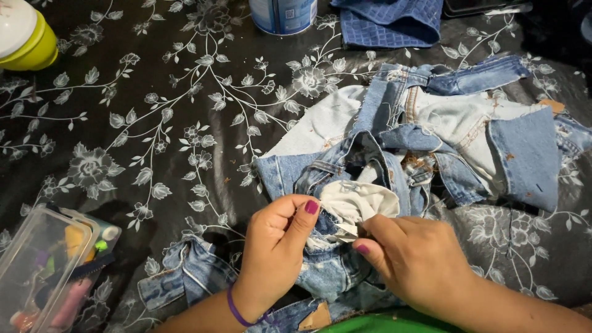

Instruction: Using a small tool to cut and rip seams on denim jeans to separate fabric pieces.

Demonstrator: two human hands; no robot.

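A pile of cut-up blue denim jeans [431, 135] lies on a black cloth with a white flower print [154, 123]. My left hand [277, 243] pinches the denim near a white pocket lining [361, 200], thumb nail painted magenta, a purple band on the wrist. My right hand [419, 259] grips the edge of the same white lining and the denim below it; a small pale tip shows between its fingers, too small to tell what it is. Both hands meet over the lining at the lower middle of the view.
A clear plastic box [46, 274] of small sewing items sits at the lower left. A yellow-green and white container [24, 34] stands at the top left, a blue and white can [283, 15] at the top middle, a folded blue cloth [391, 21] beside it.
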